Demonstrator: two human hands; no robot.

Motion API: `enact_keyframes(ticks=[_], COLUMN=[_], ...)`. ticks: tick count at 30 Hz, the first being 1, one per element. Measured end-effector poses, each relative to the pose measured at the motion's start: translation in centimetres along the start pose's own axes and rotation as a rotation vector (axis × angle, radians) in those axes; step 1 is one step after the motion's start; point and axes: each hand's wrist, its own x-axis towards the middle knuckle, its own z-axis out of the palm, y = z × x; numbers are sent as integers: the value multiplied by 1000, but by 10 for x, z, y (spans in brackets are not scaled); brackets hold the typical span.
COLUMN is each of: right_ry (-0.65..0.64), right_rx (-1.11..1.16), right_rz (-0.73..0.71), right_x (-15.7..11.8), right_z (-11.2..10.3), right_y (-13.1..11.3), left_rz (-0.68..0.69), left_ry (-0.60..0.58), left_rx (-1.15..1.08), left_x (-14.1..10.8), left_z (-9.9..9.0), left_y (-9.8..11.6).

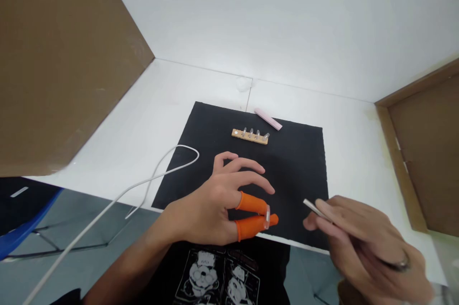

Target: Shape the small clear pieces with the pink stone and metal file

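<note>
Orange finger covers sit on the thumb and index finger of my left hand (233, 200). Between those two fingertips a small clear piece (267, 217) is pinched upright, over the near edge of the black mat (294, 166). To the right, my right hand (362, 238) holds a thin, light-coloured stick-like tool (315, 210), its tip pointing left and away from me; its other end is hidden in the hand. Beyond my left hand lies a small wooden strip (250, 137) with several clear pieces standing along it and a white dot at its left end.
A pink strip (268, 119) lies across the mat's far edge. The white cable (143, 181) loops onto the mat's left side. Brown panels stand at left (64, 66) and right (426, 152), with a white wall (272, 18) behind.
</note>
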Motion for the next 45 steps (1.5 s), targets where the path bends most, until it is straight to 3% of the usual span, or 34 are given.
enact_keyframes(ticks=[5,11,17,22,28,31,33,35,40,45], right_ry=[-98,50,-97,64,-76,59,267,327,314,250], right_rx=[-9,20,-26,34,-7,190,238,274,358,361], right_rz=[5,-3,6,10,3,120,324,415,592,763], right_x=[-5,-12,-13,-12,-7,-19,-26,-28,-11,0], right_z=[10,6,9,5,11,16,20,24,37,49], right_y=[-21,2,-14,3,-11,10,36,62,113,165], left_rz=[5,9,18,-1,-33,-66,-107,-168,-339,-426], left_ry=[3,0,-6,-13,-14,21,72,161,316,282], left_rx=[-19,-26,-24,-20,-2,36,100,198,333,363], left_x=[0,0,3,1,0,-2,-3,-3,5,22], left_z=[1,2,1,1,-1,-3,-4,-6,-12,-13], left_y=[0,1,0,-1,-10,-22,-36,-56,-117,-159])
